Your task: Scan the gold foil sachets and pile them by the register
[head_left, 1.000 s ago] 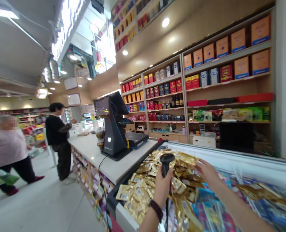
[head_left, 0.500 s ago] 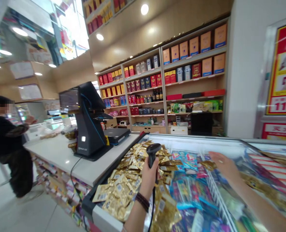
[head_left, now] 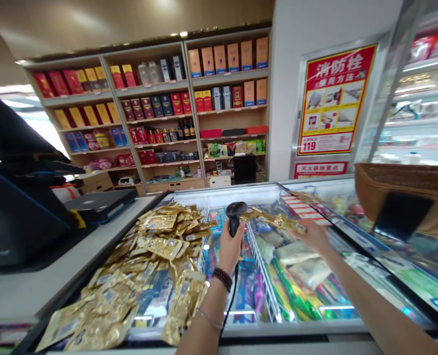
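1. The left hand (head_left: 230,246) is closed around the grip of a black barcode scanner (head_left: 235,217), which stands upright with its head at 12 o'clock from the fist; its dark cable (head_left: 229,308) hangs down along the wrist toward 6 o'clock.
2. A dark beaded bracelet (head_left: 223,279) sits on the left wrist.
3. The right hand (head_left: 315,235) reaches out at 3 o'clock from the scanner, its fingers on a small bunch of gold foil packets (head_left: 278,221) lying on the glass; whether it is gripping them or only resting on them cannot be told.
4. Both hands are over the glass lid of a chest freezer (head_left: 237,190), with colourful frozen packs visible beneath the glass.
5. A large heap of gold sachets (head_left: 148,261) covers the lid at 9 o'clock from the left hand, spreading down toward 7 o'clock.
6. A white counter (head_left: 37,286) lies beyond the heap at 9 o'clock, carrying a black till terminal (head_left: 15,207).
7. A wicker basket (head_left: 407,197) stands at 3 o'clock, well apart from the right hand.
8. At 12 o'clock, wooden shelves (head_left: 159,113) hold boxed goods, and a red fire-safety poster (head_left: 333,98) hangs at 1 o'clock.
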Tool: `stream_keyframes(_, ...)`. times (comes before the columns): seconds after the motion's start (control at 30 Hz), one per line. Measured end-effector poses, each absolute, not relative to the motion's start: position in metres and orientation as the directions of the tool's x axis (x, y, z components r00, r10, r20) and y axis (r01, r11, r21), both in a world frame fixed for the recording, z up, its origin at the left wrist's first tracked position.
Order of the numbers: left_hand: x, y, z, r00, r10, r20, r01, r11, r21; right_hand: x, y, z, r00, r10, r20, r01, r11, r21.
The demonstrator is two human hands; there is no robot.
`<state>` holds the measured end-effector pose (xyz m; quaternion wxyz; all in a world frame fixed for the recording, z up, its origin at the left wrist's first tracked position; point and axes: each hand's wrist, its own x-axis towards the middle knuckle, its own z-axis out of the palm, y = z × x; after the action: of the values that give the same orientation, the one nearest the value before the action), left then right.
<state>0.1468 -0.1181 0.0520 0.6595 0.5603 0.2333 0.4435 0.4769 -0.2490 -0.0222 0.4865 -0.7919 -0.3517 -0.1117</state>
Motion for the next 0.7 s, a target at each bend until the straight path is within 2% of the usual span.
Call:
stream_keyframes(0.1,0.159,-0.126,0.038,0.548,0.824,0.142,-0.282,0.022,0.959,0.464,-0.225,-0.023,0.742,0.481,0.467,0.615,-0.209,-0.761)
stream_keyframes(0.2,0.163,-0.130,0.024,0.576,0.811,0.102,-0.226,0.038,0.973,0.454,-0.201,-0.024,0.685,0.538,0.492,0.602,-0.038,-0.797)
stream_keyframes(0.33,0.163,-0.132,0.009,0.645,0.756,0.109,-0.190,0.021,0.982,0.448,-0.187,-0.026,0.687,0.605,0.403,0.432,0.108,-0.896)
stream_keyframes(0.4,0.161,-0.133,0.003,0.679,0.724,0.120,-0.183,0.009,0.983,0.446,-0.188,-0.027,0.713,0.617,0.334,0.339,0.114,-0.934)
stream_keyframes(0.47,0.160,-0.135,0.000,0.694,0.709,0.127,-0.178,-0.001,0.984,0.445,-0.190,-0.027,0.760,0.574,0.306,0.322,0.077,-0.944)
stream_keyframes(0.57,0.159,-0.137,-0.001,0.709,0.694,0.126,-0.176,0.001,0.984,0.444,-0.193,-0.025,0.821,0.479,0.311,0.353,0.001,-0.936)
stream_keyframes(0.7,0.159,-0.138,-0.001,0.725,0.680,0.107,-0.179,0.036,0.983,0.448,-0.194,-0.023,0.794,0.483,0.370,0.446,-0.048,-0.894)
